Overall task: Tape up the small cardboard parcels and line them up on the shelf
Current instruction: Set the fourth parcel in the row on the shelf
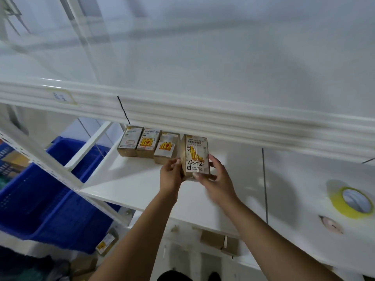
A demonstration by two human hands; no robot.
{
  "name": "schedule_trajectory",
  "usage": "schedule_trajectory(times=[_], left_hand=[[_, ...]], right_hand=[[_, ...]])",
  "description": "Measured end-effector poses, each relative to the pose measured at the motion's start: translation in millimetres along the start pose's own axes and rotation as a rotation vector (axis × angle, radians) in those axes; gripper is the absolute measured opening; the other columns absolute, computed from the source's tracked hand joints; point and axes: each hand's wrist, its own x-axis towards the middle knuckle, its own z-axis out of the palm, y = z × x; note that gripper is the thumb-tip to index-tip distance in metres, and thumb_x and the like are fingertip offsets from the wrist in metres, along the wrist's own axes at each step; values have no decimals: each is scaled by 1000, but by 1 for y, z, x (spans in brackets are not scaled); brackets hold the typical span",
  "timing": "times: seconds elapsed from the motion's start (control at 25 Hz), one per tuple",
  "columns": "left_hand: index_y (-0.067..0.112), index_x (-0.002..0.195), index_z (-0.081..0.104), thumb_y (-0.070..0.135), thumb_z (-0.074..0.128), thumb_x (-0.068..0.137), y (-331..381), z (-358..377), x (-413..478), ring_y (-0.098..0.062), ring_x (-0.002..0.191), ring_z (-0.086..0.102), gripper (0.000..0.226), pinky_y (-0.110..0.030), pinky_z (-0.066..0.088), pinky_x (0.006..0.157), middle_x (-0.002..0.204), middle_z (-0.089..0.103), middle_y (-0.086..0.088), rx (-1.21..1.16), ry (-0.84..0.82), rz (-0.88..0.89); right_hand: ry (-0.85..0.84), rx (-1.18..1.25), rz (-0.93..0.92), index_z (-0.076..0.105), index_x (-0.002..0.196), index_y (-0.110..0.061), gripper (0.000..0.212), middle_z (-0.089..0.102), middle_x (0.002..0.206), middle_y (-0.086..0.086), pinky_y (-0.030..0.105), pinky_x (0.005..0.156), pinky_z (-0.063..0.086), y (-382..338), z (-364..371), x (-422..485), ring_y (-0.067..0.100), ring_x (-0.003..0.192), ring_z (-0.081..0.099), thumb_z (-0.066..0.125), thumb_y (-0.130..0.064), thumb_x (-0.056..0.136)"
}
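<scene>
Left hand [170,175]: fingers curled against the left side of a small parcel [195,157], gripping it.
Right hand [217,183]: thumb on the parcel's near lower edge, fingers wrapped round its right side, so both hands hold it.
Held parcel: brown cardboard between the two hands, its labelled face turned up toward the camera, with a yellow sticker and handwritten "4-2". Whether its base rests on the shelf [132,187] cannot be told.
Row of parcels: three more stand side by side just beyond and to the left of the left hand, the first parcel [129,140], the second parcel [147,142] and the third parcel [166,148]. The held one is just beside the third.
Tape roll [352,201]: yellow, lying flat on the shelf well to the right of the right hand.
Blue crates [50,199]: far left of the left hand, lower than the shelf.
Floor parcel [106,243]: below the left forearm, beside the crates.
</scene>
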Motion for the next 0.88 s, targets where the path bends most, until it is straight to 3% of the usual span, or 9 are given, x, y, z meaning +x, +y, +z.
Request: schedule_trajectory(times=[0.12, 0.24, 0.32, 0.44, 0.52, 0.56, 0.64, 0.76, 0.88], left_hand=[[23, 98, 74, 34, 46, 113, 1, -6, 25, -28, 99, 73, 33, -38, 62, 77, 99, 79, -4, 192, -46, 31], [14, 117, 67, 40, 53, 108, -2, -11, 46, -26, 103, 72, 31, -47, 64, 87, 114, 74, -12, 157, -53, -41], [12, 125, 62, 36, 63, 103, -3, -11, 53, -25, 104, 72, 33, -47, 63, 90, 115, 72, -12, 64, -71, -124], [16, 129, 71, 28, 65, 99, -15, -11, 67, -35, 114, 68, 33, -49, 60, 99, 121, 72, -15, 177, -105, -176], [16, 132, 72, 24, 64, 101, -24, -11, 72, -34, 107, 70, 33, -39, 60, 89, 114, 74, -14, 142, -95, -227], [11, 130, 73, 17, 64, 101, -30, -11, 74, -32, 98, 72, 31, -39, 59, 82, 106, 76, -14, 80, -95, -249], [1, 117, 76, 7, 66, 96, -35, -11, 77, -35, 96, 74, 24, -43, 61, 86, 98, 76, -18, 25, -39, -294], [4, 104, 79, 10, 72, 88, -38, -11, 81, -37, 106, 72, 19, -44, 60, 92, 103, 76, -19, 70, 88, -368], [1, 115, 74, 6, 70, 92, -44, -6, 84, -27, 87, 74, 24, -40, 63, 87, 101, 75, -18, -84, 94, -350]], right_hand=[[103, -17, 38, 56, 146, -31, 64, 62, 138, -4, 47, 99, 59, 3, 25, 30, 22, 113, 71, 83, -32, 88], [166, -18, 95, 63, 138, -27, 51, 67, 130, -2, 49, 98, 59, 6, 53, 53, 23, 114, 70, 80, -26, 90], [230, -87, 93, 66, 131, -29, 43, 72, 124, -2, 42, 93, 61, 7, 66, 64, 20, 106, 71, 77, -22, 89], [303, -196, 108, 66, 131, -26, 46, 73, 125, 1, 24, 87, 48, 12, 79, 77, 21, 107, 70, 79, -24, 87], [302, -244, 136, 61, 142, -23, 56, 66, 135, 6, 26, 97, 48, 18, 86, 83, 26, 121, 66, 78, -23, 88], [302, -244, 147, 58, 145, -22, 59, 63, 139, 8, 30, 104, 49, 22, 88, 87, 28, 126, 63, 77, -22, 89], [305, -253, 171, 54, 149, -21, 63, 58, 144, 9, 36, 112, 46, 28, 91, 89, 29, 132, 58, 76, -20, 91], [302, -246, 190, 54, 149, -22, 62, 60, 144, 7, 36, 112, 46, 28, 95, 92, 27, 133, 59, 76, -19, 91], [265, -208, 173, 53, 149, -26, 62, 62, 144, 2, 32, 108, 48, 31, 97, 94, 24, 131, 62, 76, -17, 92]])
